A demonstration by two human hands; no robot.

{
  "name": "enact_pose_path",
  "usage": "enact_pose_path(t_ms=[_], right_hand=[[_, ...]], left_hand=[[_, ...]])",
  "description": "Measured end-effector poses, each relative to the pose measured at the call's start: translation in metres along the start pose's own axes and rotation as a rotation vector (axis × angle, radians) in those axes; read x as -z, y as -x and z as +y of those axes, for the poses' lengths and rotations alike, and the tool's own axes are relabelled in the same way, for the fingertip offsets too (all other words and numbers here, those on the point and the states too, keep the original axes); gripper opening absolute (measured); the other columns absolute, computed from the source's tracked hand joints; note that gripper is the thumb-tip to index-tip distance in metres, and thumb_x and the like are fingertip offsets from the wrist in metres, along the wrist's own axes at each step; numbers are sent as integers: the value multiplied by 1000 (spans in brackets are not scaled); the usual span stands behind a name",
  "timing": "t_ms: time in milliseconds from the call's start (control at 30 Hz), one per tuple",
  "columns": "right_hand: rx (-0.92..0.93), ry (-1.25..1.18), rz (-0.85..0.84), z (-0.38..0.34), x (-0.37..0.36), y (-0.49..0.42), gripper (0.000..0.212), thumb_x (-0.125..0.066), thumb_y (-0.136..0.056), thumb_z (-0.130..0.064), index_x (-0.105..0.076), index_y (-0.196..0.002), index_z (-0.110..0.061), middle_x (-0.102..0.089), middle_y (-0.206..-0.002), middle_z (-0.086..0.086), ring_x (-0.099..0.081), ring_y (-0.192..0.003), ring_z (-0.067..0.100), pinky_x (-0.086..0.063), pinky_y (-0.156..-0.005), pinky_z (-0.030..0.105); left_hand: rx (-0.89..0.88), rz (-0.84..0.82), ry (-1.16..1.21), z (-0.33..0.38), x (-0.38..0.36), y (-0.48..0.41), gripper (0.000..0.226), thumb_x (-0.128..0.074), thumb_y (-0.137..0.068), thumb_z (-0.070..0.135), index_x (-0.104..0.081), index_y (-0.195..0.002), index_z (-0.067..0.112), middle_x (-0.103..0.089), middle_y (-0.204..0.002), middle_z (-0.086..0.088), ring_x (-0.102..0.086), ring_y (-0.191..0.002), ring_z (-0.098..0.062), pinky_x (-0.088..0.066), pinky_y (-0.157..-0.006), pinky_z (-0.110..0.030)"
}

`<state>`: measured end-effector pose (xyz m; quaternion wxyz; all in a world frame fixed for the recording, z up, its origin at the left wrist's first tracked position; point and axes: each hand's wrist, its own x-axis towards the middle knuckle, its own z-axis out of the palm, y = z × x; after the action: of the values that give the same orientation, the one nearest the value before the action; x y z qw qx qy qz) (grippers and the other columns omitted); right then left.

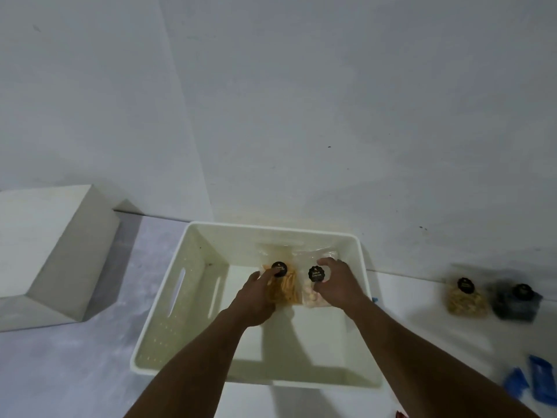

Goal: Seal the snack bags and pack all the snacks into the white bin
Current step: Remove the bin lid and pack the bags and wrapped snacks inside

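Far left: a white block (51,254) sits on the grey surface (90,372), well apart from the bin, nothing between them. Centre: one white bin (168,312), slotted handle cutouts on its left wall, back wall close to the white wall (301,101) behind.

Inside the bin, two snack bags stand side by side at the back, touching: an orange snack bag (291,292) of stick-shaped pieces on the left, a pale snack bag (312,295) on the right, each with a round black label. Whether their tops are sealed, cannot tell.

Left hand (256,300) rests on the orange bag, fingers laid over its front up to the label, loosely curled, not clamped. Right hand (339,283) wraps the pale bag's right side, thumb by the label, fingers curved over the top, gripping it. Both forearms cross the bin's near rim.

Bin floor in front of the bags and to their left is open.

Right of the bin, on the white tabletop (422,321): one yellow snack bag (467,298) and one dark snack bag (517,303), just beside each other, blurred, both outside the bin. Lower right edge: two blue packets (539,381), partly cut off. A small blue bit (374,300) peeks at the bin's right rim, unclear what.
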<state>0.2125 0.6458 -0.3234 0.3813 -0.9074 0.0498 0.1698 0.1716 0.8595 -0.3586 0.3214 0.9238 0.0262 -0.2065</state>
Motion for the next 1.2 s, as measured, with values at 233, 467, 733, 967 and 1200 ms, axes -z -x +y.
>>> enact_pose_path(t_ms=[233,467,733,967,1200], right_hand=[[53,-88,-39,-21,40,41,39,-69,-85,-18,-61,-123,-19,-59,-113,-2,-63,-97,16,-52,-83,29],[141,-218,74,-5,125,80,15,-69,-86,-14,-73,-100,-17,-75,-87,5,-74,-84,19,-60,-82,37],[62,-184,204,118,238,85,12,-71,-85,-17,-73,-96,-22,-68,-87,-6,-66,-87,17,-56,-86,37],[-29,-126,223,249,303,63,22,-73,-80,-9,-73,-100,-19,-68,-100,3,-65,-97,24,-52,-83,32],[-43,-60,197,362,323,2,49,-89,-64,-17,-73,-108,-29,-59,-113,14,-64,-102,30,-55,-94,41]], left_hand=[[-6,113,-78,38,18,24,64,-61,-83,21,-39,-138,43,-40,-140,-8,-59,-113,-32,-52,-93,-41],[-258,386,-25,142,14,34,28,-66,-88,29,-64,-115,29,-65,-102,6,-66,-87,-16,-53,-81,-33],[-504,355,-31,276,-49,30,25,-66,-90,29,-65,-115,26,-64,-96,7,-64,-78,-12,-54,-76,-30],[-390,113,-48,336,-147,-11,41,-72,-87,37,-59,-125,33,-57,-118,-1,-59,-106,-18,-49,-96,-35],[-261,-27,-39,355,-235,-72,69,-80,-77,35,-50,-139,35,-44,-126,1,-44,-128,-21,-43,-103,-33]])
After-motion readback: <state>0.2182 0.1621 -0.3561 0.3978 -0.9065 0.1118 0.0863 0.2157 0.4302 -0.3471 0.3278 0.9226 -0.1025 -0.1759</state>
